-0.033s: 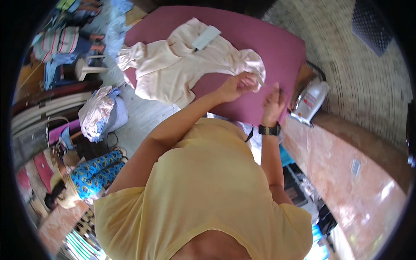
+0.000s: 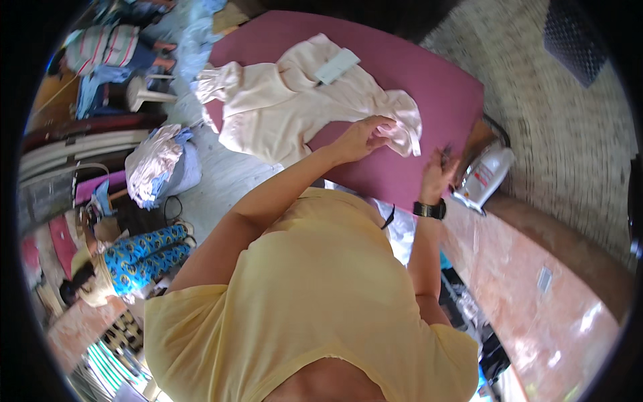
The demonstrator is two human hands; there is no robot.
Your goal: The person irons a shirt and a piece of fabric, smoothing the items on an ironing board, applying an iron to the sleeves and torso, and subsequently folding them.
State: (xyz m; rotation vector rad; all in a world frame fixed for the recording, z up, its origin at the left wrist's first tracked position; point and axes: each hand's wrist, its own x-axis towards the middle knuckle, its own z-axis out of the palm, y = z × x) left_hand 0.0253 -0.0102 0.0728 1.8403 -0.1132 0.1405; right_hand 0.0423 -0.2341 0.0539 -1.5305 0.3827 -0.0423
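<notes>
A cream garment (image 2: 268, 90) with gathered sleeve ends lies across the maroon-covered table (image 2: 429, 74). On its upper part rests a pale tag or card (image 2: 337, 65). My left hand (image 2: 362, 139) is at the near right sleeve end (image 2: 405, 127), with its fingers bent and pinched on the cloth. Over the table's right edge, apart from the garment, is my right hand (image 2: 437, 175), with a dark watch on the wrist. Its fingers are curled round a small dark thing (image 2: 447, 155), too blurred to name.
A white plastic packet (image 2: 483, 175) stands by the table's right edge. To the left, a heap of clothes (image 2: 157, 167) fills a container near a white plastic stool (image 2: 144, 92). Two other people, one in patterned blue trousers (image 2: 144, 261), are farther left.
The whole view has shifted slightly, so the table and garment appear farther right and lower. My right hand has moved a little right and nearer to me. My left hand stays at the sleeve end.
</notes>
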